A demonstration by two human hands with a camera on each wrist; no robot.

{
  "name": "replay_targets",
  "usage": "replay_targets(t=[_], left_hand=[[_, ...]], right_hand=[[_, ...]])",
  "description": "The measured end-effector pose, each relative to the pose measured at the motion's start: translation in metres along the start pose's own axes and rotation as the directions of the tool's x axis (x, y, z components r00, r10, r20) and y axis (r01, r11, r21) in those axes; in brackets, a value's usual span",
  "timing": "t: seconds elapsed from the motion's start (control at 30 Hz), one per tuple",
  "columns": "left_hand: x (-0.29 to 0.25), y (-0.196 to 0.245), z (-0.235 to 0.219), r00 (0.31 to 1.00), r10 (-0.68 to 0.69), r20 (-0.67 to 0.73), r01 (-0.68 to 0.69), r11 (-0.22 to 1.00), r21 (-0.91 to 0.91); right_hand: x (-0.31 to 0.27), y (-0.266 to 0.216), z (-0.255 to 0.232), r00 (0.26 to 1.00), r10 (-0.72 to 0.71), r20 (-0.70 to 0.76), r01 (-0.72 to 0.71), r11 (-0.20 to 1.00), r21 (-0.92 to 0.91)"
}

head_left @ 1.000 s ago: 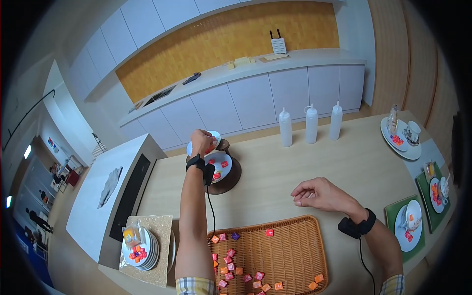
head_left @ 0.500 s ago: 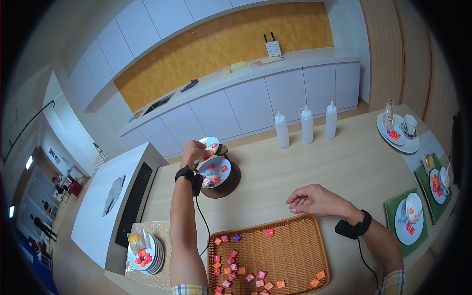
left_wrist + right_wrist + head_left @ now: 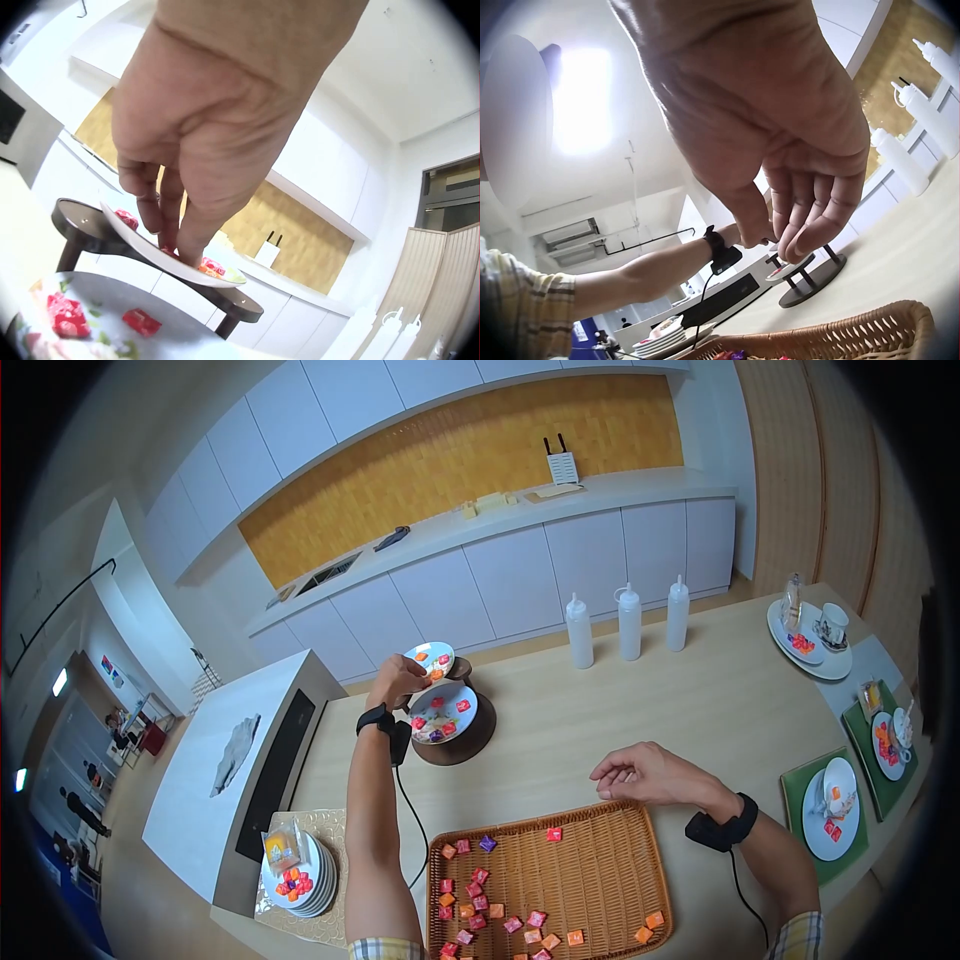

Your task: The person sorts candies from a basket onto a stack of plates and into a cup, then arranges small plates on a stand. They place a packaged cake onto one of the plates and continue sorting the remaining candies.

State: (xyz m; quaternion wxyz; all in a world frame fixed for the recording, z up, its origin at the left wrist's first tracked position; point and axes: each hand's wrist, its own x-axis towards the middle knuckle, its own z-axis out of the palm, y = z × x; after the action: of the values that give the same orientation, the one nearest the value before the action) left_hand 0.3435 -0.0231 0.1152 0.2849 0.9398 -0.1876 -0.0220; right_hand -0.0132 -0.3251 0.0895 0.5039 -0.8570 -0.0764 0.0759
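Observation:
My left hand [image 3: 400,678] reaches down into the small upper plate [image 3: 440,652] of a dark two-level stand [image 3: 470,735]. Its thumb and fingers come together on a wrapped candy [image 3: 169,250] in that plate; the fingertips are partly hidden behind the rim. Red and orange wrapped candies lie beside them. Below, a larger floral plate [image 3: 455,698] carries several wrapped candies. My right hand [image 3: 650,772], fingers loosely curled and holding nothing, hovers near the far rim of a wicker basket [image 3: 600,850] with scattered red, orange and purple candies.
Three white squeeze bottles [image 3: 629,625] stand at the table's far side. Stacked plates [image 3: 318,885] with candies and a packaged cake sit on a gold mat at left. Plates and cups on green mats [image 3: 800,800] line the right end. A cable hangs from each wrist.
My left hand has shifted toward the near-left side of the upper plate, baring more of its candies. The right hand stays loosely curled near the basket. The head view has turned slightly.

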Motion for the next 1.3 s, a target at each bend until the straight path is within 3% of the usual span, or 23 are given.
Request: replay_targets(t=[0.4,0.6,0.67,0.87,1.1,1.17,1.2,1.23,1.3], left_hand=[[-0.001,-0.005,-0.01,1.0,0.014,0.004,-0.014,0.993,0.119],[-0.004,0.005,0.002,0.999,0.038,-0.038,-0.039,0.999,-0.028],[0.0,0.004,0.004,0.993,0.116,0.032,-0.117,0.991,0.063],[0.005,0.0,0.007,0.976,0.214,0.042,-0.214,0.977,-0.001],[0.007,-0.007,0.007,0.984,0.156,0.085,-0.153,0.988,-0.035],[-0.002,0.001,0.005,0.974,0.226,0.036,-0.225,0.974,-0.012],[-0.005,0.006,0.003,0.983,0.181,0.018,-0.182,0.971,0.152],[0.002,-0.004,0.004,0.988,0.156,0.007,-0.156,0.983,0.097],[0.029,-0.035,0.003,0.878,0.473,0.076,-0.463,0.796,0.39]], right_hand=[[-0.004,0.003,0.0,1.0,-0.001,0.013,0.001,1.0,0.018],[-0.008,0.0,-0.002,1.0,0.014,0.003,-0.014,1.0,0.023],[-0.01,0.001,-0.002,1.0,0.011,0.003,-0.011,1.0,0.022],[-0.016,0.001,-0.004,1.0,0.017,-0.008,-0.017,0.999,0.031],[-0.019,0.001,-0.005,1.0,0.01,-0.012,-0.01,1.0,0.029],[-0.02,-0.001,-0.006,0.999,0.031,-0.017,-0.03,0.999,0.032],[-0.023,0.0,-0.005,0.998,0.052,-0.024,-0.052,0.998,0.033],[-0.023,0.005,-0.002,0.999,-0.003,-0.047,0.005,0.999,0.047],[-0.02,0.021,0.001,0.989,-0.106,-0.1,0.107,0.994,0.01]])
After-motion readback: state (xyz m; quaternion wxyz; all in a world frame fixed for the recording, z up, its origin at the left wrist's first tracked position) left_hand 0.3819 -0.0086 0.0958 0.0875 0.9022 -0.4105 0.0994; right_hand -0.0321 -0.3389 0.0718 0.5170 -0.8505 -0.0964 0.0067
